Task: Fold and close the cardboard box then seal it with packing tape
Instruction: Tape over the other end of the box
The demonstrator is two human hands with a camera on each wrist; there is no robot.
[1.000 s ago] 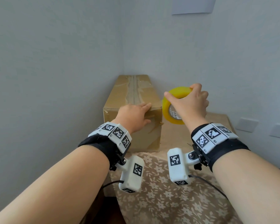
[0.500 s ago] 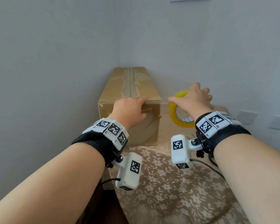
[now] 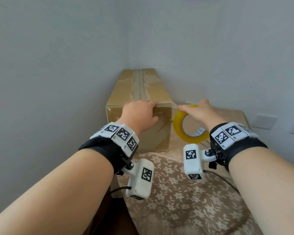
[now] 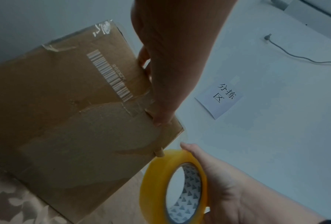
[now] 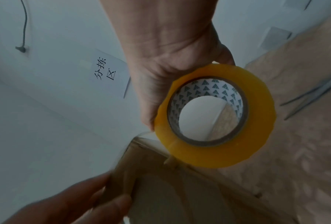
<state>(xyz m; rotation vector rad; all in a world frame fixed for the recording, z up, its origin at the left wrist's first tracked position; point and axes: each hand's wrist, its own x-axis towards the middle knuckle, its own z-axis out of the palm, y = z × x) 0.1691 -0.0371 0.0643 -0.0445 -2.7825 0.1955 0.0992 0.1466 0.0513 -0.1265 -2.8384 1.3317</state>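
L hand: left hand (image 3: 140, 114) lies over the near top edge of the long brown cardboard box (image 3: 141, 92); fingers curl over the edge onto the top, thumb on the front face. Pressing, not lifting.
R hand: right hand (image 3: 203, 112) grips the yellow roll of clear packing tape (image 3: 187, 126) from above, thumb on the outer rim, fingers wrapped over the far side. Roll stands on edge just beside the box's near right corner.
Box: flaps shut, on a beige floral tablecloth (image 3: 185, 192), pushed into the wall corner; old tape along the top seam.
Tape strip: thin clear strip runs from the roll to the box's top right corner.
L wrist cam only: barcode label (image 4: 109, 75) on the front face; white paper sign (image 4: 221, 97) w/ black characters on the wall.
R wrist cam only: roll's core w/ a triangle pattern; left thumb blurred at bottom.
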